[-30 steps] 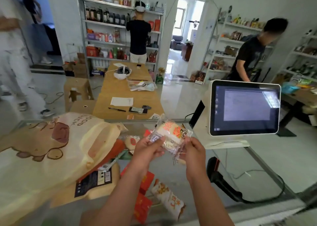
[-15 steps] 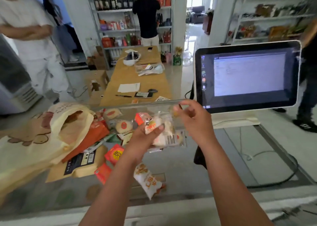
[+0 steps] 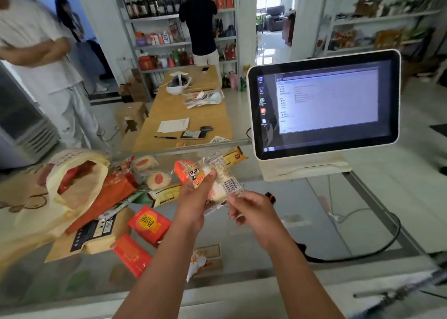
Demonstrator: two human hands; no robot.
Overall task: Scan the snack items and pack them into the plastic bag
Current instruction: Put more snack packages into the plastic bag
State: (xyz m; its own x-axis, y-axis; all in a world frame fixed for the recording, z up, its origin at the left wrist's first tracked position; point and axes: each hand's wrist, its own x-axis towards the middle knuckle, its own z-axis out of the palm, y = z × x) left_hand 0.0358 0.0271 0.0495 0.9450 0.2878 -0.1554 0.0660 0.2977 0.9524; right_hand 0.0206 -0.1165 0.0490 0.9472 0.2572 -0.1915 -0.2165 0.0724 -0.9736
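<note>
Holding the snack packet [image 3: 225, 180] in left hand [image 3: 193, 197] fingers, right hand [image 3: 254, 209] pinches its lower edge above counter [image 3: 304, 197].

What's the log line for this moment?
left hand holds clear-wrapped white snack packet, barcode facing camera | right hand at its lower edge, grip unclear | cream plastic bag open, left

The snack packet [image 3: 221, 182] sits between left hand [image 3: 193, 197] and right hand [image 3: 252, 209] fingers [image 3: 235, 199]; the plastic bag [image 3: 79, 188] lies left of them, the screen [image 3: 326, 105] behind-right.
</note>
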